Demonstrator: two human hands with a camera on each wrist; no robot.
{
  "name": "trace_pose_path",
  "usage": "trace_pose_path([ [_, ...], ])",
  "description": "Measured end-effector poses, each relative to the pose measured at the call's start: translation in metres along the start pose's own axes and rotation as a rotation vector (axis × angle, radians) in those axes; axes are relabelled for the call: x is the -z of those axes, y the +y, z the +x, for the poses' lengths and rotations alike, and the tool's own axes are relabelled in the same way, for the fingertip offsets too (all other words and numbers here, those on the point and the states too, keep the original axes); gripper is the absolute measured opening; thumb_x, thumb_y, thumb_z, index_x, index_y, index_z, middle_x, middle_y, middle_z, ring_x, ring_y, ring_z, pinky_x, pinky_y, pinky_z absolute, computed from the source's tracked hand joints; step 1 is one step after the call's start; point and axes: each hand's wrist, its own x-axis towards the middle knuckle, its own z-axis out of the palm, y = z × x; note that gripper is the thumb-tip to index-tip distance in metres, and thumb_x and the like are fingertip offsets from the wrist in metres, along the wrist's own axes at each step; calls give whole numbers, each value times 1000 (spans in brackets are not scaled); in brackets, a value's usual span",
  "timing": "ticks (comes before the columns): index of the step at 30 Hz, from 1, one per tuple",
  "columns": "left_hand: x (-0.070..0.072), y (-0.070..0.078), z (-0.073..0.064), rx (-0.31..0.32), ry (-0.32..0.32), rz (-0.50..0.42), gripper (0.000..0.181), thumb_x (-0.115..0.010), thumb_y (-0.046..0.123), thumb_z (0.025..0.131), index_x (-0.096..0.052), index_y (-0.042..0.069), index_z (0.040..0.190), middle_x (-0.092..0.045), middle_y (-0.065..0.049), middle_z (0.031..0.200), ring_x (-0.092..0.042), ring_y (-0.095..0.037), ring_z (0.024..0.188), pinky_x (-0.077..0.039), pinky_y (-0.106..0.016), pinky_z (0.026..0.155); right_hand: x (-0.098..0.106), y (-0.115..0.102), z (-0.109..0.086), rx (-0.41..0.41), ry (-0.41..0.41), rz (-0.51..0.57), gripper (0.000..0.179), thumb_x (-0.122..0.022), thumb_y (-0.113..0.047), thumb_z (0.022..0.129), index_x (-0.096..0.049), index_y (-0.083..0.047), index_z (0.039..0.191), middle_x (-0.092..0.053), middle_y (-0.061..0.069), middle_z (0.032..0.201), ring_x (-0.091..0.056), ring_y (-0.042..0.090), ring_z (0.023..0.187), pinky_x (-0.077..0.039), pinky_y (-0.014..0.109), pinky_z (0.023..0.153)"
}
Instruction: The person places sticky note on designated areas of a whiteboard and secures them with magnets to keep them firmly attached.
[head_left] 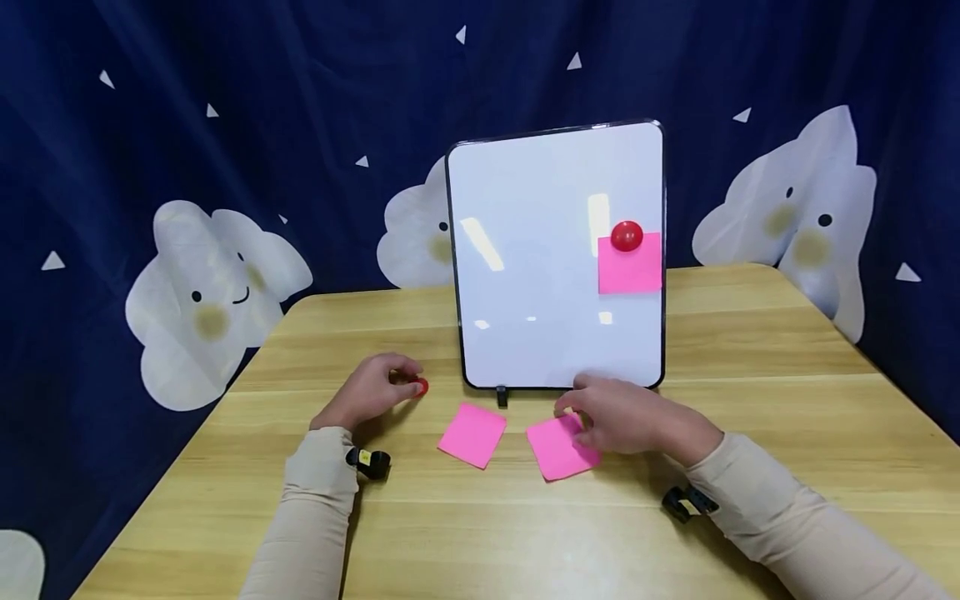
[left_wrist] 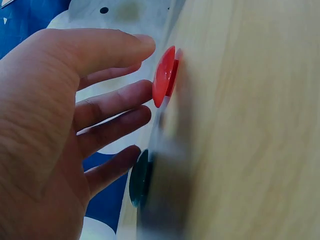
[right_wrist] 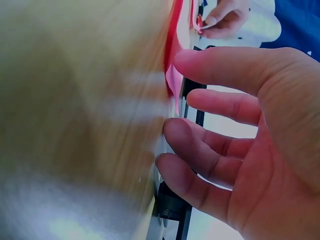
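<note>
My left hand reaches over the table beside a red round magnet, fingers extended. In the left wrist view a fingertip meets the edge of that magnet, and the little finger is close to a dark green round magnet. With the thumb on a pink sticky note, my right hand is low in front of the whiteboard; its fingers are loosely bent and apart. Between the hands lies another pink sticky note.
The whiteboard stands upright on the table, a black foot under its lower edge. On its right side a red magnet overlaps a third pink note. A dark blue curtain with clouds hangs behind.
</note>
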Motion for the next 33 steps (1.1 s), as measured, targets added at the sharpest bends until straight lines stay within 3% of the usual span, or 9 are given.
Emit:
trace_pose_path([
  [10, -3, -4, 0, -2, -19, 4, 22, -76, 16, 89, -74, 10, 110, -69, -3, 106, -61, -21, 98, -50, -40, 89, 0, 1, -1, 33, -22, -45, 27, -80, -23, 86, -71, -17, 111, -52, -5, 84, -49, 9, 74, -45, 27, 63],
  [16, -3, -3, -1, -6, -32, 9, 22, -78, 15, 87, -75, 12, 109, -68, -5, 109, -60, -24, 103, -49, -44, 94, 2, 3, -1, 39, -39, -13, 24, -80, -21, 87, -71, -14, 107, -53, -5, 84, -49, 9, 76, -45, 28, 65],
  [23, -2, 0, 0, -13, -33, 41, 22, -78, 13, 86, -75, 12, 108, -68, -4, 108, -60, -26, 103, -48, -45, 96, 1, 5, -1, 43, -13, -23, 16, -79, -21, 86, -69, -14, 96, -52, -4, 81, -47, 10, 75, -43, 28, 65],
  [33, -4, -4, 0, -28, -38, 61, 23, -78, 10, 85, -75, 12, 108, -67, -3, 106, -59, -24, 102, -48, -44, 95, 1, 4, -1, -4, -1, -6, 19, -80, -22, 85, -65, -15, 93, -51, -3, 85, -48, 11, 75, -44, 30, 67],
])
